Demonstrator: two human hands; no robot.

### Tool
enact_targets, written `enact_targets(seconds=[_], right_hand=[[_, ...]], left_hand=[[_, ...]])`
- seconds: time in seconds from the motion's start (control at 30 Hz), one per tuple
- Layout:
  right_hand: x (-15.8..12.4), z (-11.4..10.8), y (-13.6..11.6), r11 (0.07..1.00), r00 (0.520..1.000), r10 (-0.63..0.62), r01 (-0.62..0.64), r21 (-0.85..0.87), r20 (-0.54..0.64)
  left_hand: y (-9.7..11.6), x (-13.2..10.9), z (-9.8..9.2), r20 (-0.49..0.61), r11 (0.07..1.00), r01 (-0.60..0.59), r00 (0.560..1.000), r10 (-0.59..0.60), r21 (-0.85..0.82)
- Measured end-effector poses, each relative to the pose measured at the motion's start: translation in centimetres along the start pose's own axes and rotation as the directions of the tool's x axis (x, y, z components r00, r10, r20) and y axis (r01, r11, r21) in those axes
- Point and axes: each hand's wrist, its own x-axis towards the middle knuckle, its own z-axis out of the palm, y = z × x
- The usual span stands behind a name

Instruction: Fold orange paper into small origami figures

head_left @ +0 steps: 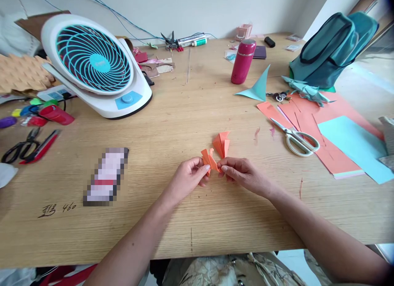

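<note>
Between my two hands is a small folded orange paper figure (212,163), held just above the table. My left hand (193,172) pinches its left side between thumb and fingers. At its right end my right hand (238,171) grips the paper, fingertips pressed together. Just beyond my right fingers, a second pleated orange paper piece (222,143) rests on the wood, fanned out at its far end. My fingers cover parts of the held figure's lower edge.
White-handled scissors (297,141) lie on orange and light-blue paper sheets (353,142) at right. Behind stand a folded blue paper piece (257,87), a magenta bottle (243,62) and a teal bag (329,52). At left are a fan (98,64), a phone (106,177) and a red cutter (41,148).
</note>
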Motion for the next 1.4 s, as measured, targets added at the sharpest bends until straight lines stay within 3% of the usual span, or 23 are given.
enact_targets(seconds=[0.13,0.27,0.53,0.83,1.03,1.27,1.4], right_hand=[[-0.1,-0.5,0.2,1.000,0.999,0.010,-0.011,-0.020,-0.033],[-0.3,-1.1,0.2,0.997,0.997,0.010,-0.016,-0.072,-0.080],[-0.5,-0.5,-0.1,0.974,0.999,0.037,-0.043,0.221,0.029],[-0.4,0.3,0.9,0.935,1.000,0.010,-0.017,0.353,0.021],[-0.4,0.4,1.3,0.951,1.000,-0.027,0.023,0.308,0.007],[-0.8,0.7,0.8,0.989,0.994,-0.083,0.092,0.118,-0.076],[-0.8,0.9,0.8,0.986,0.994,-0.081,0.091,0.139,-0.074]], left_hand=[[0.4,-0.1,-0.3,0.003,1.000,-0.020,1.000,0.020,-0.016],[0.8,-0.2,-0.5,0.025,0.988,0.017,1.000,-0.013,-0.151],[0.8,-0.2,-0.6,0.106,0.908,0.149,0.988,-0.117,-0.391],[0.8,-0.3,-0.5,0.125,0.882,0.198,0.979,-0.159,-0.428],[0.8,-0.3,-0.5,0.133,0.889,0.204,0.978,-0.163,-0.409],[0.7,-0.3,-0.4,0.146,0.915,0.142,0.985,-0.092,-0.379],[0.7,-0.3,-0.3,0.149,0.919,0.121,0.986,-0.069,-0.374]])
